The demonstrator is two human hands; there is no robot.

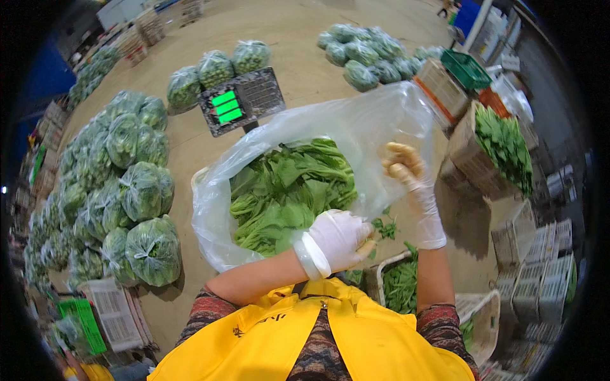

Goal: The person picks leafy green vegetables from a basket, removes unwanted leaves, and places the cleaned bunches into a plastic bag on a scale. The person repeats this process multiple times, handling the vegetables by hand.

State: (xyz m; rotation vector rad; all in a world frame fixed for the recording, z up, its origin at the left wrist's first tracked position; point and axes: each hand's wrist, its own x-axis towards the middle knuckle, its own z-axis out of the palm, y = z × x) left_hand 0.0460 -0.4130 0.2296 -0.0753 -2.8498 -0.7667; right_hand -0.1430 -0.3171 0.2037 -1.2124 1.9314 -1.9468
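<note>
Before me a large clear plastic bag [381, 119] lies spread around a heap of leafy green vegetables [295, 190]. My left hand [338, 240], in a thin whitish glove, is curled at the bag's near right edge, beside the leaves. Farther right, my right hand [412, 183] is gloved too and closed in a fist on the bag's plastic. Between the two hands the film is drawn out to the right. Just beyond the bag stands a scale's display [242, 101] with lit green panels. The bag covers most of what is under it.
Many filled bags of greens [147, 190] stand to the left, with another group [367, 52] at the far right. Crates with greens [503, 147] are stacked on the right. A crate of leaves [400, 281] sits close by my right forearm. Another person's arm [74, 364] shows at lower left.
</note>
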